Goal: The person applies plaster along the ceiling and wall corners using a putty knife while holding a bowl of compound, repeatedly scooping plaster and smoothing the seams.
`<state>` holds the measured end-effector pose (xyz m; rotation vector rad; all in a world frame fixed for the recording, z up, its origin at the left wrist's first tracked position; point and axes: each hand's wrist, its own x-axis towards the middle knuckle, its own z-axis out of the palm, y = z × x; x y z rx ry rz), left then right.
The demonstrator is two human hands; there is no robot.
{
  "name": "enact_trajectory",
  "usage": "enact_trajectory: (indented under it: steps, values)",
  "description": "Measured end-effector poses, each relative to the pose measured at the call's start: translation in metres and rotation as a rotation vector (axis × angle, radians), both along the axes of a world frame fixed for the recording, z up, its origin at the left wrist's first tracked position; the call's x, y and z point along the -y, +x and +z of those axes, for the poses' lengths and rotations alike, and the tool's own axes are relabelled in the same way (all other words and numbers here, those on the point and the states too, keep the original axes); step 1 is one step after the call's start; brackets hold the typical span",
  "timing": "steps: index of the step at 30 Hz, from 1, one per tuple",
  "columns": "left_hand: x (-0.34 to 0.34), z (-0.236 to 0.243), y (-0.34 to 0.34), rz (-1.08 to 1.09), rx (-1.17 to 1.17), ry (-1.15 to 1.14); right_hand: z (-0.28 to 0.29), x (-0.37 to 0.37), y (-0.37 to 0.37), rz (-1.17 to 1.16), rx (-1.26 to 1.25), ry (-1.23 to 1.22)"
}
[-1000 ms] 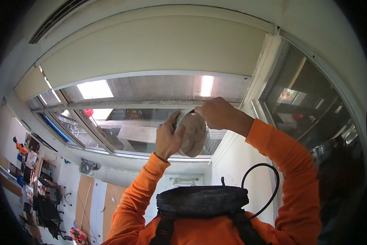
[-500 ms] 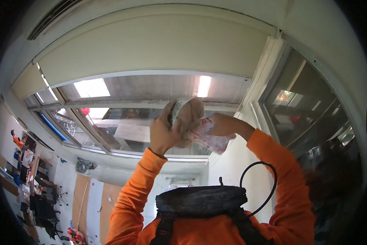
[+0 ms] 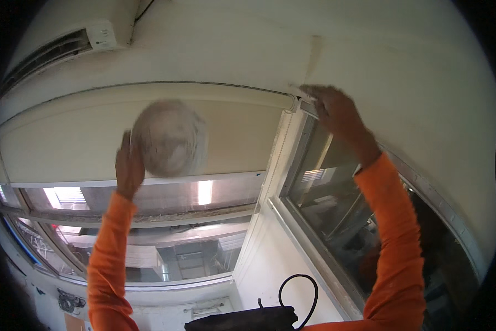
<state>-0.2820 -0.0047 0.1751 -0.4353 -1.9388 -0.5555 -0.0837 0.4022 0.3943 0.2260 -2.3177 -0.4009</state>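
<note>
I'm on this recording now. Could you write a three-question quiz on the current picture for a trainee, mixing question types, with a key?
1. Multiple choice: what does the left hand hold?
A) a looped black cable
B) a round, brownish object
C) a black pack

2. True or false: the right hand is higher in the picture than the left hand.

3. Fill in the blank: the air conditioner is near the upper ____ corner of the picture.

Key:
1. B; the object is blurred, so its exact kind cannot be told.
2. True.
3. Left.
</note>
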Motion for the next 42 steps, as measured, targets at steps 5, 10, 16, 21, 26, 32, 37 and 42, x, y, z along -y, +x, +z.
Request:
enact_trajectory:
  steps: [5, 10, 16, 21, 26, 32, 37, 42]
  values:
    - [-0.058, 0.152, -0.074, -0.483, 0.022, 0.311, 0.048, -0.131, -0.076, -0.248, -0.148, 0.654]
    - [-0.109, 0.201, -0.127, -0.467, -0.196, 0.194, 0.036, -0.176, -0.142, -0.490, -0.144, 0.645]
    - [-0.099, 0.221, -0.206, 0.351, -0.387, -0.326, 0.023, -0.180, -0.186, -0.516, -0.187, 0.596]
    - [-0.134, 0.214, -0.166, 0.377, -0.340, -0.157, 0.024, -0.175, -0.194, -0.623, -0.024, 0.704]
    - [-0.128, 0.207, -0.179, -0.033, -0.363, 0.062, 0.051, -0.126, -0.209, -0.795, 0.399, 0.775]
    - [-0.116, 0.213, -0.153, -0.171, -0.308, 0.129, 0.122, -0.065, -0.193, -0.743, 0.451, 1.074]
    - [-0.125, 0.212, -0.158, -0.076, -0.326, 0.098, 0.122, -0.111, -0.216, -0.519, 0.359, 1.188]
    - [-0.116, 0.206, -0.161, -0.071, -0.408, 0.139, 0.093, -0.060, -0.195, -0.920, 0.501, 0.866]
